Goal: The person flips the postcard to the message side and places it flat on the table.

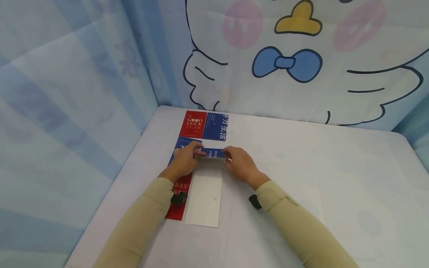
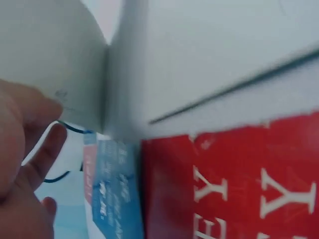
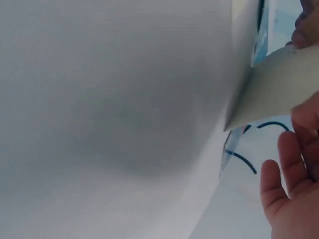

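Note:
Between both hands stands a blue printed card (image 1: pixel 213 153), tilted up, its pale back (image 2: pixel 55 45) toward the wrists. My left hand (image 1: pixel 183 159) pinches its left end. The right hand (image 1: pixel 242 165) pinches the right end, with its other fingers (image 3: pixel 291 159) off the card. Below the hands a white panel (image 1: pixel 202 201) lies flat; whether it joins the raised card I cannot tell. Under the left hand lie a red card (image 1: pixel 181 184) with white letters and a blue card (image 1: pixel 178 143), partly covered by hand and wrist.
A red "GOOD LUCK" card (image 1: pixel 193 124) and a blue card (image 1: pixel 216 127) lie side by side near the back edge. The white table (image 1: pixel 318 186) stretches to the right. Patterned curtains (image 1: pixel 83 111) hang at the left and back.

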### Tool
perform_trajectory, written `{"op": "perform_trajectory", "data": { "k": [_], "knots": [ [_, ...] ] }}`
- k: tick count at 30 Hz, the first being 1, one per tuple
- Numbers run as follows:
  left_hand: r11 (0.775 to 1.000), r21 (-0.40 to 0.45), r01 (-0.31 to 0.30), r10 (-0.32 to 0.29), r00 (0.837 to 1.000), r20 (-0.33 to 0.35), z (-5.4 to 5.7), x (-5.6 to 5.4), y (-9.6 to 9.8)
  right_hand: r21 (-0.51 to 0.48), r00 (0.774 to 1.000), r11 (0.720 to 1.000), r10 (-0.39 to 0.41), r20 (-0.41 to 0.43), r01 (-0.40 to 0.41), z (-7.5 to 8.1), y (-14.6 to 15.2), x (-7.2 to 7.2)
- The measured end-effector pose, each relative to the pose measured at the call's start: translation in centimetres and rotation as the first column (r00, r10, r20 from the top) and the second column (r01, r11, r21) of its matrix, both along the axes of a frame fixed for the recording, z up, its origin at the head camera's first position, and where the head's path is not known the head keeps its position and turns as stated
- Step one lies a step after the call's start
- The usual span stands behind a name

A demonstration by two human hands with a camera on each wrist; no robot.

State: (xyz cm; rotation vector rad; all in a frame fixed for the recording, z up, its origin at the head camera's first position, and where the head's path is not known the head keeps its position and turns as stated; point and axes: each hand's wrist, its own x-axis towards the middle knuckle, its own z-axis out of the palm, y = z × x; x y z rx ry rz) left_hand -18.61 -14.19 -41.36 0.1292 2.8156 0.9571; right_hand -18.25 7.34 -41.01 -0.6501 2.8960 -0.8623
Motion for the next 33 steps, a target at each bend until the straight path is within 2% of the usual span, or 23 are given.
{"op": "perform_trajectory", "data": {
  "k": [3, 5, 8, 12, 15, 17, 21, 24, 28, 33],
  "knots": [
    [0.998, 0.057, -0.031, 0.036, 0.994, -0.099, 0.3, 0.2, 0.0, -0.122, 0.998, 0.992, -0.023, -0.055, 0.016, 0.2, 0.0, 0.1],
    [0.994, 0.1, -0.034, 0.05, 0.985, -0.165, 0.7, 0.4, 0.1, -0.217, 0.994, 0.976, -0.052, -0.095, 0.031, 0.6, 0.0, 0.1],
    [0.987, 0.16, -0.011, 0.049, 0.97, -0.237, 1.5, 0.6, 0.3, -0.355, 0.986, 0.934, -0.092, -0.142, 0.036, 1.0, 0.0, 0.1],
    [0.965, 0.262, 0.012, 0.068, 0.953, -0.295, 2.3, 0.9, 0.5, -0.464, 0.976, 0.883, -0.151, -0.155, 0.063, 1.5, -0.2, 0.2],
    [0.948, 0.317, 0.016, 0.098, 0.935, -0.342, 2.5, 1.1, 0.6, -0.489, 0.967, 0.867, -0.196, -0.163, 0.093, 1.7, -0.2, 0.3],
    [0.946, 0.324, 0.014, 0.115, 0.92, -0.375, 2.5, 1.1, 0.6, -0.489, 0.959, 0.867, -0.212, -0.188, 0.096, 1.7, -0.2, 0.4],
    [0.957, 0.288, 0.027, 0.108, 0.89, -0.443, 2.3, 1.2, 0.6, -0.47, 0.942, 0.88, -0.211, -0.262, 0.066, 1.6, -0.1, 0.4],
    [0.963, 0.267, 0.038, 0.096, 0.877, -0.471, 2.1, 1.2, 0.6, -0.456, 0.933, 0.889, -0.195, -0.303, 0.038, 1.4, 0.0, 0.2],
    [0.967, 0.252, 0.037, 0.087, 0.882, -0.463, 1.9, 1.2, 0.5, -0.438, 0.93, 0.899, -0.172, -0.324, 0.013, 1.2, 0.2, 0.2],
    [0.972, 0.234, 0.022, 0.076, 0.912, -0.403, 2.1, 1.4, 0.6, -0.422, 0.947, 0.907, -0.129, -0.293, -0.007, 1.3, 0.5, 0.1]
  ]
}}
